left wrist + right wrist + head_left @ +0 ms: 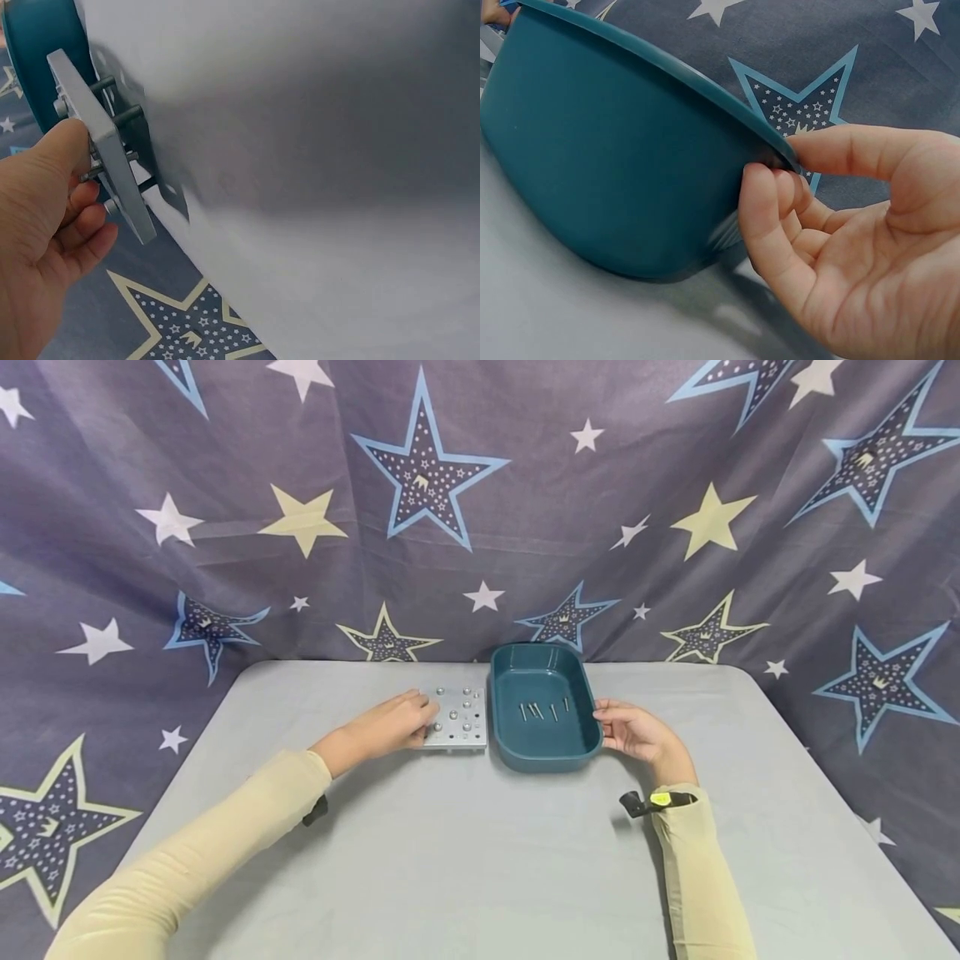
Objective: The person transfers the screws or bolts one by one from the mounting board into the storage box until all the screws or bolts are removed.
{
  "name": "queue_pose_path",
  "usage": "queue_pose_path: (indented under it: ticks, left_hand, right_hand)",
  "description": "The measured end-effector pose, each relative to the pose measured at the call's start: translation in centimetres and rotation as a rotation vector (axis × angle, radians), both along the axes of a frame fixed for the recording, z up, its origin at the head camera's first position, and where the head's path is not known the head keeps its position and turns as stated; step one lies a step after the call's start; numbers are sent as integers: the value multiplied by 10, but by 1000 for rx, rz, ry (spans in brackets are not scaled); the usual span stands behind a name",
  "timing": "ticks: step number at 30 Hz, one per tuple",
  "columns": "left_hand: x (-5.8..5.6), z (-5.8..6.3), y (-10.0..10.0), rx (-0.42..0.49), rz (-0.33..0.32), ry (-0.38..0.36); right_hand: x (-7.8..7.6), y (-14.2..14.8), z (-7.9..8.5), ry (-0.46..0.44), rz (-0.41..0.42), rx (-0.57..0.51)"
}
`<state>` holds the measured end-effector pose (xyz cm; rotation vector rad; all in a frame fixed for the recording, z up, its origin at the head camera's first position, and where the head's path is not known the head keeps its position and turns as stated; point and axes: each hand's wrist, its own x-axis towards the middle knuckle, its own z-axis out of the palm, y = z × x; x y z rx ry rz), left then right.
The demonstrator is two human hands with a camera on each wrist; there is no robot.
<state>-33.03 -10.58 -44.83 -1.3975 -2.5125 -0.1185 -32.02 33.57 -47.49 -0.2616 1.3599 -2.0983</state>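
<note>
A silver metal plate (468,718) with several screws standing in its holes rests on the table, raised on posts (129,115) that show in the left wrist view. My left hand (397,722) is over the plate's left part. Its thumb and fingers are curled around a small screw (91,174) at the plate's face; the fingertips are partly hidden. Right beside the plate stands a teal plastic tray (545,762) with several loose screws (534,711) on its bottom. My right hand (633,731) pinches the tray's right rim (784,154) between thumb and fingers.
The table (465,860) is covered in light grey. Behind it hangs a dark curtain (525,527) printed with stars, close to the table's back edge. A black wrist camera mount (637,803) sits at the right cuff.
</note>
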Motion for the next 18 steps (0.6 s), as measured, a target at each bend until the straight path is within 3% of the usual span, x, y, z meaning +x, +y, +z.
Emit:
queue_pose_path:
  ticks: [8, 18]
  left_hand:
    - [-3, 0, -2, 55, -23, -40]
    - [-3, 0, -4, 141, 50, -183]
  right_hand:
    - [-1, 0, -1, 13, 21, -17]
    - [-1, 1, -1, 17, 27, -8]
